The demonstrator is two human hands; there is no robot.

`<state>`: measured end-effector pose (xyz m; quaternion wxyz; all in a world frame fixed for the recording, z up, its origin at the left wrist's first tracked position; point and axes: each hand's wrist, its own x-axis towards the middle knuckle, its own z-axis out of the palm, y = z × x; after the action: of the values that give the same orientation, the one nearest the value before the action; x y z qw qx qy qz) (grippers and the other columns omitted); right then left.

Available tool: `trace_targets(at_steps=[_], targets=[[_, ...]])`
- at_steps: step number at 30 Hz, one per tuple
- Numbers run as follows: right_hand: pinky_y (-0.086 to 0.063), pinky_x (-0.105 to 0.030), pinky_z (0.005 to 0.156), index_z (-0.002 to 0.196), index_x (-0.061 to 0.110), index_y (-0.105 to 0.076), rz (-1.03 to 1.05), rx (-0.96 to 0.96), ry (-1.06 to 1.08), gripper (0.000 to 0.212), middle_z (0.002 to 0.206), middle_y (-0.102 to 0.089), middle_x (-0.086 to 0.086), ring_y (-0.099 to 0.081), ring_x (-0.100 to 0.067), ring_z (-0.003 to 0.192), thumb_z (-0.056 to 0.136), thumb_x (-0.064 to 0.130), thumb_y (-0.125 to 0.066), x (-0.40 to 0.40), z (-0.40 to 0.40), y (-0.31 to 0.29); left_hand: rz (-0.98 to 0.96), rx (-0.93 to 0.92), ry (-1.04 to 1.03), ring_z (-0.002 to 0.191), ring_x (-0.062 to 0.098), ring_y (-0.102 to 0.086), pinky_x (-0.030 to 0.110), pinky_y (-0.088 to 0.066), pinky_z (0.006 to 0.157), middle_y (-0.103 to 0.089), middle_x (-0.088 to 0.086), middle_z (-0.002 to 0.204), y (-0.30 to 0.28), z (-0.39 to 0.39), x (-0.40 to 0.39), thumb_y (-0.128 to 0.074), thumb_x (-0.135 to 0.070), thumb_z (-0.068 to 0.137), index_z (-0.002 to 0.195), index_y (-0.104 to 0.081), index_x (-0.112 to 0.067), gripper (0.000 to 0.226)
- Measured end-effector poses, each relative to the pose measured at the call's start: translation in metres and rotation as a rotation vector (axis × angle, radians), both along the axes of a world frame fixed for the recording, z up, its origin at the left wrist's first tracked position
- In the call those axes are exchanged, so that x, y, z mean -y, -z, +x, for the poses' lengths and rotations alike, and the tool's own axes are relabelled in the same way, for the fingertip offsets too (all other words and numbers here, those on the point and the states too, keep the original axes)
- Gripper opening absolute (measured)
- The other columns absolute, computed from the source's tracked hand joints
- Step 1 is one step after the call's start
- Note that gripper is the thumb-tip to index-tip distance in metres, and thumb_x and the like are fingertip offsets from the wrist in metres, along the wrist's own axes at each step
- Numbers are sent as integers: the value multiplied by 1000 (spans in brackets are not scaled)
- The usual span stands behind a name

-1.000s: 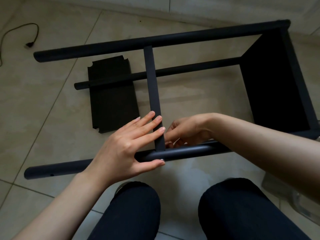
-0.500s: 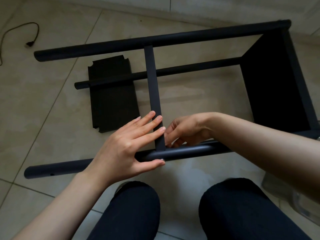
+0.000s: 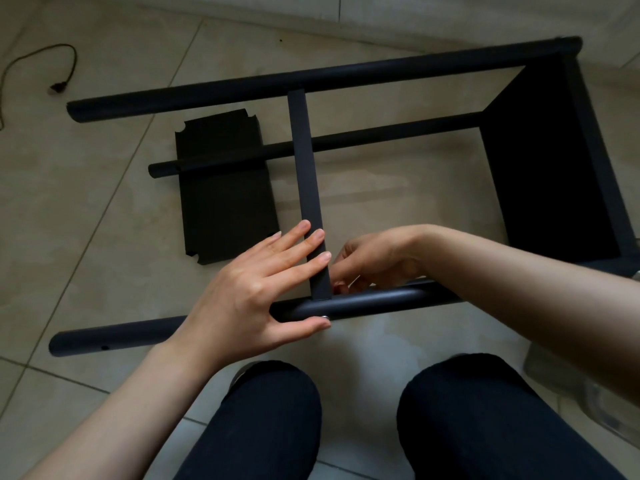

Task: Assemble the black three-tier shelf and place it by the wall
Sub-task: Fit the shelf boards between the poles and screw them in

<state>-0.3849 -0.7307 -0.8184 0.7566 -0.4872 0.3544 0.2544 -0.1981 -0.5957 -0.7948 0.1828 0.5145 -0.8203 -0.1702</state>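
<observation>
— What's the ground here?
— A beige tiled floor point(image 3: 86, 209) with thin grout lines.
— And lying on it?
— The black shelf frame point(image 3: 346, 76) on its side, 1 loose black panel point(image 3: 225, 209) flat beneath a pole, and 1 dark cable point(image 3: 65, 64) far left.

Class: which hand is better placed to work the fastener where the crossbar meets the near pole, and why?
Right hand: its curled fingers sit at the joint. Left hand lies flat, steadying crossbar and near pole.
</observation>
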Motion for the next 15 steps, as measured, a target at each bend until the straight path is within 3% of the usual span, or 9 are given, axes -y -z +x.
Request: trace_targets(at_steps=[4,9,15], targets=[[-54,-25,70,86,14,-68,21,32,23,15,79,-68,1,-65,-10,73,96,21,-61,1,-4,0,8,-2,1,151,16,-27,40,-28,123,-40,4,157,0,0,0,-62,-57,89,146,-47,-17,71],[-51,-25,69,76,15,-69,-70,-22,-9,21,72,-67,3,-65,-8,66,92,28,-63,-2,0,1,5,2,2,151,16,-27,40,-27,123,-40,5,157,0,0,0,-63,-56,89,145,-48,-16,71],[-54,-25,69,90,11,-67,-1,41,6,13,78,-67,0,-66,-10,72,95,20,-61,0,-3,0,0,8,0,151,16,-27,41,-29,122,-40,5,157,0,0,0,-63,-56,89,145,-48,-16,71]])
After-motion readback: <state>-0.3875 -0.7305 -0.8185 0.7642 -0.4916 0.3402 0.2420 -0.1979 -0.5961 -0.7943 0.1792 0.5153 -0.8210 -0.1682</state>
